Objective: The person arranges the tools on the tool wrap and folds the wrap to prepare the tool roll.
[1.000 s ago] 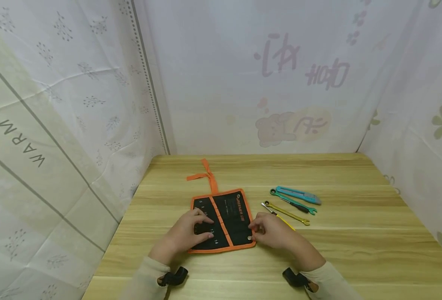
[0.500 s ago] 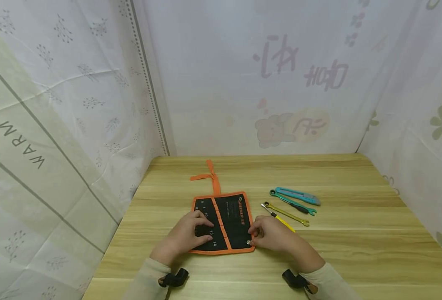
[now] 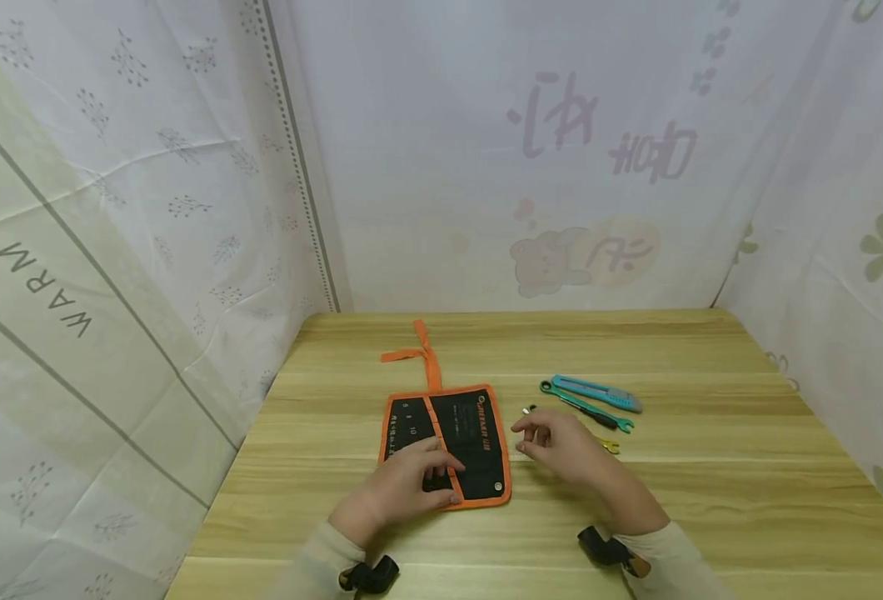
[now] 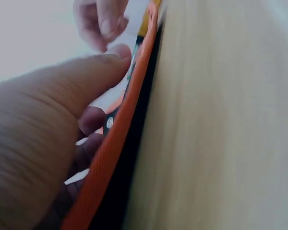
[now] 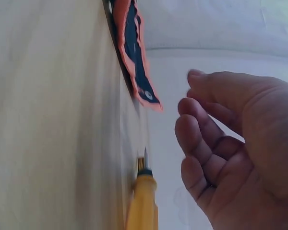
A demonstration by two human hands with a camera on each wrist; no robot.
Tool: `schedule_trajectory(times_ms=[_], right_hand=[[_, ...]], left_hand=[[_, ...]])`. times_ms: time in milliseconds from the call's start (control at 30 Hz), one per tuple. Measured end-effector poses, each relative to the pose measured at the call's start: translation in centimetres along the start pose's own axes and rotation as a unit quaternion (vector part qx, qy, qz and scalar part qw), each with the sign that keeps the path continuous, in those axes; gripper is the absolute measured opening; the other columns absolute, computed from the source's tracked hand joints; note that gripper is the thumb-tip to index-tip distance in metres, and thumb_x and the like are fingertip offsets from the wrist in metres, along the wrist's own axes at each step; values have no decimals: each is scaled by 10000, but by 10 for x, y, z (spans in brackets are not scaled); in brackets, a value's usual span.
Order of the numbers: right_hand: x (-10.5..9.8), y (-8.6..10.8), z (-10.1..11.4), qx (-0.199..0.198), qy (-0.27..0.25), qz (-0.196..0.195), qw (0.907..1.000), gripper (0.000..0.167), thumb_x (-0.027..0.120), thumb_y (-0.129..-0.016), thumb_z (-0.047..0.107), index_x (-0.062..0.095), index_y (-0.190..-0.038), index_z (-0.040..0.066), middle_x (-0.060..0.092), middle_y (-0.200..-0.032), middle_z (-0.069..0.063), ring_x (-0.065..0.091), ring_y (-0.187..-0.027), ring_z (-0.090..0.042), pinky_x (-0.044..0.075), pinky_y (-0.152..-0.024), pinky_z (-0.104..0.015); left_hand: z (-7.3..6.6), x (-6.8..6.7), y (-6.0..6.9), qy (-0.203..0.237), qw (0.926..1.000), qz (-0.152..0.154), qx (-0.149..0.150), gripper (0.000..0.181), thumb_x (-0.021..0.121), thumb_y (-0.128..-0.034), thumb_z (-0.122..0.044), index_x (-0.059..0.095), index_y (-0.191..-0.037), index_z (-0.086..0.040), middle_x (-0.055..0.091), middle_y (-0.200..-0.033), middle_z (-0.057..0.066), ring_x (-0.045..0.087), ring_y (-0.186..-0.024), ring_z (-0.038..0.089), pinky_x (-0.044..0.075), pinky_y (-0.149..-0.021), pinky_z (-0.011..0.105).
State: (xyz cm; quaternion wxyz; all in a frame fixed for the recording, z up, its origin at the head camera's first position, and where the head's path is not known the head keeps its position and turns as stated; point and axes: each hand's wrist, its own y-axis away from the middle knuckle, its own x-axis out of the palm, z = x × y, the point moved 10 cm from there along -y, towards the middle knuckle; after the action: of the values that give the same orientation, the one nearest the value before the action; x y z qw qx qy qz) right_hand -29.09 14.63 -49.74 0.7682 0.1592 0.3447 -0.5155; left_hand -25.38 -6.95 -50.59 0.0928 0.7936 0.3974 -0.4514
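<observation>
A black tool pouch (image 3: 471, 458) with orange edging lies spread flat, its numbered pockets facing up. My left hand (image 3: 404, 487) is over its lower left part, fingers loosely bent and holding nothing. Just right of the pouch, my right hand (image 3: 565, 450) hovers with relaxed, loosely curled fingers and nothing in them. Under the right hand, a yellow wrench (image 3: 610, 447) is mostly covered in the head view. A yellow-handled screwdriver (image 5: 143, 201) lies below that hand in the right wrist view. Behind sit a green ratchet wrench (image 3: 561, 393) and a blue utility knife (image 3: 595, 392).
A black-handled tool (image 3: 599, 417) lies against the green wrench. The pouch's orange tie straps (image 3: 428, 362) stretch toward the back of the wooden table (image 3: 749, 433). Patterned white curtains (image 3: 441, 167) close off the back and both sides.
My right hand has left the pouch's right edge and moved right, over the yellow wrench and screwdriver. My left hand has slid right across the pouch. The pouch had earlier shifted slightly.
</observation>
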Motion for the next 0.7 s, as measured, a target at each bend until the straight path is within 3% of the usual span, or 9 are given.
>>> schedule_trajectory(times_ms=[267, 500, 700], right_hand=[[-40, 1, -23, 157, 28, -907, 9957, 231, 767, -985, 161, 762, -1215, 134, 687, -1088, 51, 630, -906, -115, 533, -813, -374], [-81, 6, -49, 309, 26, -1340, 9905, 280, 731, -1015, 175, 726, -1281, 91, 679, -1056, 12, 629, -937, -199, 526, -798, -389], [-117, 16, -80, 535, 280, -1702, 9836, 293, 687, -1048, 245, 703, -1316, 127, 692, -1108, -29, 631, -964, -211, 536, -809, -366]], left_hand=[[-4, 13, -2, -170, 9994, 202, 218, 241, 810, -946, -356, 790, -1182, -308, 582, -934, -171, 481, -705, -13, 435, -644, 177], [-5, 15, -1, -342, 9985, 193, 375, 216, 792, -959, -368, 802, -1168, -316, 591, -925, -173, 462, -710, 0, 404, -649, 183], [-6, 15, 1, -332, 9985, 192, 392, 168, 774, -967, -392, 802, -1121, -333, 587, -914, -177, 475, -723, 2, 414, -690, 198]])
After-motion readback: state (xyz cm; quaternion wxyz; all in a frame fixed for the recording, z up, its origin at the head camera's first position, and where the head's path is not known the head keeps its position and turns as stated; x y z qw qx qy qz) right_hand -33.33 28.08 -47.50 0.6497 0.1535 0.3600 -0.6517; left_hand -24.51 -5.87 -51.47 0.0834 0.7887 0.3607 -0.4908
